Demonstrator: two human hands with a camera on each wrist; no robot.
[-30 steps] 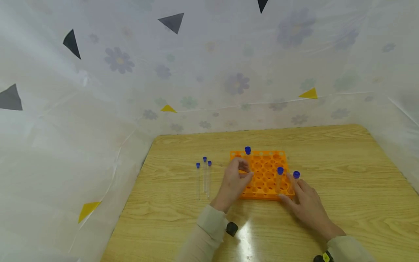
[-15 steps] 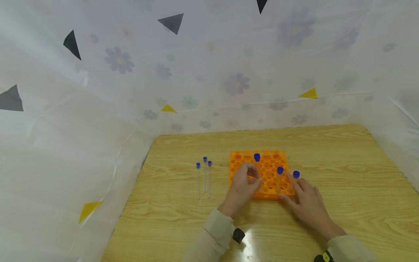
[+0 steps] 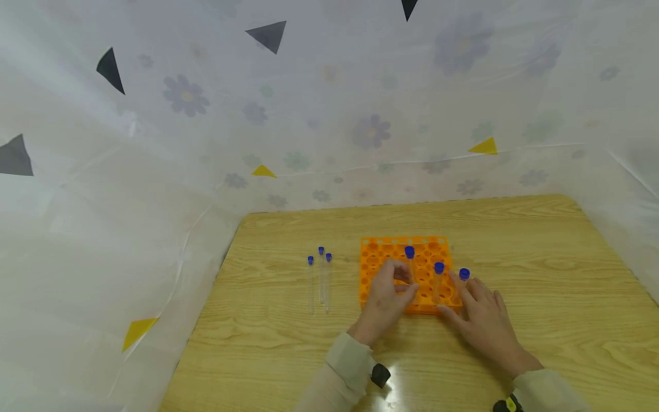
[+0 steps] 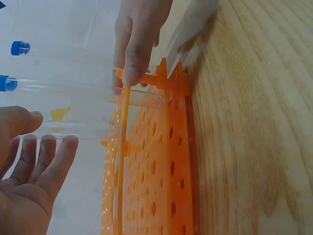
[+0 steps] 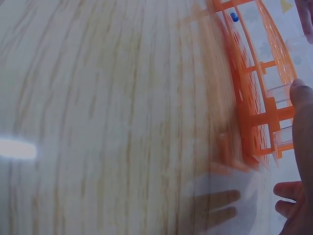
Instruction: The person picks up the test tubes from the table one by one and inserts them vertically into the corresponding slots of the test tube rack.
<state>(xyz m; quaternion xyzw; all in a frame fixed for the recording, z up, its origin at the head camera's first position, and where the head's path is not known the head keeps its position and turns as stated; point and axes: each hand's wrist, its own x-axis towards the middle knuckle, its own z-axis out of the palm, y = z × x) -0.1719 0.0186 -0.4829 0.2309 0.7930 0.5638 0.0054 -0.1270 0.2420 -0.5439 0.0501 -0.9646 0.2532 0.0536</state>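
Observation:
In the head view, my left hand [image 3: 383, 297] pinches a clear test tube with a blue cap [image 3: 409, 252] over the orange test tube rack [image 3: 374, 260]. The left wrist view has this held tube [image 4: 88, 128] between thumb and fingertips, its rounded end close to the rack's top plate. Two more capped tubes stand in the rack's right part, one with its blue cap [image 3: 439, 268] further left, the other with its cap [image 3: 464, 274] at the right edge. My right hand [image 3: 486, 323] holds the rack's front right corner, thumb at the front; its fingertips are partly hidden.
Three capped test tubes [image 3: 311, 286] lie on the wooden table [image 3: 268, 343] left of the rack. A pale flowered sheet [image 3: 319, 114] walls in the table at the back and sides.
My left hand has carried its tube rightward and nearer to me across the rack, toward the two standing tubes. The right hand stays at the rack's corner.

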